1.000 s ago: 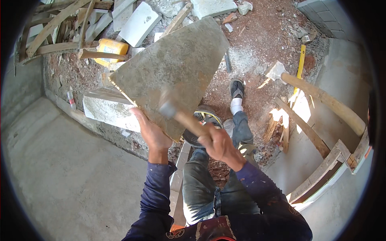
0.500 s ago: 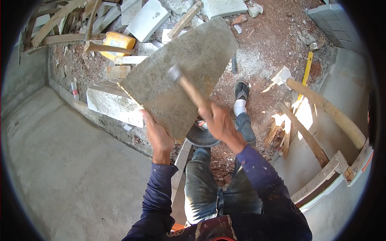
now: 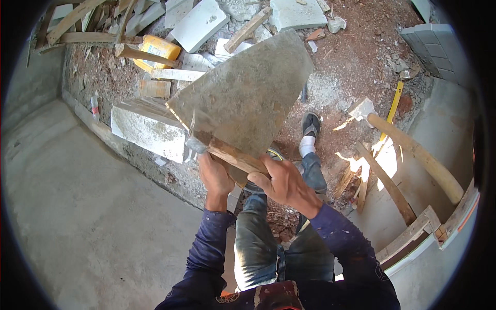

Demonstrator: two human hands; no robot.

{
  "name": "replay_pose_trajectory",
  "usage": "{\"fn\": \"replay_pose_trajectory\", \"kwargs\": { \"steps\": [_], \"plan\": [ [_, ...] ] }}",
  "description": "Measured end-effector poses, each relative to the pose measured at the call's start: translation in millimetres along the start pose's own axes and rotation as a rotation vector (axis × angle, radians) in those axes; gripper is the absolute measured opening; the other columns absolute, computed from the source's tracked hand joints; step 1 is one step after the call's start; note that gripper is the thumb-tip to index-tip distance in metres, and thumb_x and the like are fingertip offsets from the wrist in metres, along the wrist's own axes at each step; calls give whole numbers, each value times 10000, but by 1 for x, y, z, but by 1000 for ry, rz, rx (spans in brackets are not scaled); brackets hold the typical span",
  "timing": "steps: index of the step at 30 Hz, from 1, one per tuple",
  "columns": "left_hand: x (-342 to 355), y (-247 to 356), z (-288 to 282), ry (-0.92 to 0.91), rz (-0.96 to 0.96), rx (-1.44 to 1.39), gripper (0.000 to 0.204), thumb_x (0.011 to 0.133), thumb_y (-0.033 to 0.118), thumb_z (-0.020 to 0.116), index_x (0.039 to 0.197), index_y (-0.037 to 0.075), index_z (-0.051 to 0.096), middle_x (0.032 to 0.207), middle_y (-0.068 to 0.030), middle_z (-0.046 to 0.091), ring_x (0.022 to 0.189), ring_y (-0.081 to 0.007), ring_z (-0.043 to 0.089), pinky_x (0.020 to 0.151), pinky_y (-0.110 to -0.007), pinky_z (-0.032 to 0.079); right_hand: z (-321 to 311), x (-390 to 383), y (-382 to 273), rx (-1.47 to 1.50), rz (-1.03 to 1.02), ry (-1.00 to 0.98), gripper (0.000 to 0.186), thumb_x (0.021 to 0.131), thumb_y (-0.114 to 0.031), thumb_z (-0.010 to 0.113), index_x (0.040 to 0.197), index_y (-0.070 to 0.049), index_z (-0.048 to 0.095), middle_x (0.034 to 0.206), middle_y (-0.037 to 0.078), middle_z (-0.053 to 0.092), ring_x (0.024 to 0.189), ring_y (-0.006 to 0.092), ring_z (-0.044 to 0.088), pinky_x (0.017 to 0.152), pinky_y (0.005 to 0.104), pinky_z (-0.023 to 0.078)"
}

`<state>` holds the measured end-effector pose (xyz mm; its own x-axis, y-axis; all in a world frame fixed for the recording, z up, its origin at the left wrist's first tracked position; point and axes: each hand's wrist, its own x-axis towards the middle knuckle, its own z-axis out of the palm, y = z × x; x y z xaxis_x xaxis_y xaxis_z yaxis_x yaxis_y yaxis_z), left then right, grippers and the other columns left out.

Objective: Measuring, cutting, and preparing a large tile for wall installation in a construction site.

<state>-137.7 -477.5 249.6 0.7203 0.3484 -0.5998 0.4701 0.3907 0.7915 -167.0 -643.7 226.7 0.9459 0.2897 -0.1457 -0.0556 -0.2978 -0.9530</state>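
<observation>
- Head view: yellow jerrycan (image 3: 157, 47) carries a pale label, print too small to read.
- Clear bottle (image 3: 95, 107) at left has a reddish band, no legible text.
- Dark blue shirt (image 3: 201, 258) shows part of a round emblem at the lower edge, lettering not readable.
- Grey slab (image 3: 250, 88), tilted, in front of the person, above the rubble-strewn ground (image 3: 351, 57); one corner points up-right, near end by the left hand (image 3: 214, 178).
- Left fingers hold the slab at its near left edge; the fingertips are mostly hidden.
- Right hand (image 3: 284, 181): fingers closed round the wooden handle of the hammer (image 3: 235, 155).
- Hammer head is at the slab's left edge, just beside the left thumb; cannot tell if it touches.
- Versus half a second ago: hammer head was over the slab's middle, handle slanting more steeply; now lower and further left, handle flatter.
- Slab still in the left hand, now slightly further right in view.
- White block (image 3: 147, 132) remains left of the slab.
</observation>
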Motion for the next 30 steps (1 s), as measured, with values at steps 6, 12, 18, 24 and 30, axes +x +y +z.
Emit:
{"fn": "replay_pose_trajectory", "kwargs": {
  "steps": [6,12,18,24,30],
  "plan": [
    [4,-7,2,-51,217,268,552,1001,299,598,1411,-9,395,1316,-125,537,1163,-206,546,969,-365,471,-19,32,40,-7,371,31,688,944,-617,523,1036,62,579,629,227,587,579,394,669,500,458,490],
    [4,0,-10,-182,164,382,493,912,58,655,1343,-20,430,1227,-115,585,1088,-174,578,934,-316,475,-1,18,24,-76,-39,-12,644,966,-550,538,1035,89,568,622,245,591,610,403,665,510,440,482],
    [6,-31,-9,-36,124,136,477,867,2,641,1309,-13,462,1186,-108,608,1026,-192,618,906,-337,492,-24,83,136,-77,402,67,576,983,-538,506,912,31,561,618,196,585,553,358,612,505,450,460],
    [11,-29,-41,9,8,270,366,875,17,649,1223,-10,540,1121,-105,649,973,-196,647,863,-326,512,-10,39,78,-207,101,-158,542,972,-566,517,855,-37,523,588,119,562,461,242,568,418,393,439],
    [15,-30,-35,118,33,214,301,925,90,665,1193,-11,574,1105,-106,660,962,-196,662,834,-324,536,-2,42,105,-218,-20,-177,448,989,-476,542,926,-34,515,554,72,545,411,187,538,361,340,435]
  ]
}}
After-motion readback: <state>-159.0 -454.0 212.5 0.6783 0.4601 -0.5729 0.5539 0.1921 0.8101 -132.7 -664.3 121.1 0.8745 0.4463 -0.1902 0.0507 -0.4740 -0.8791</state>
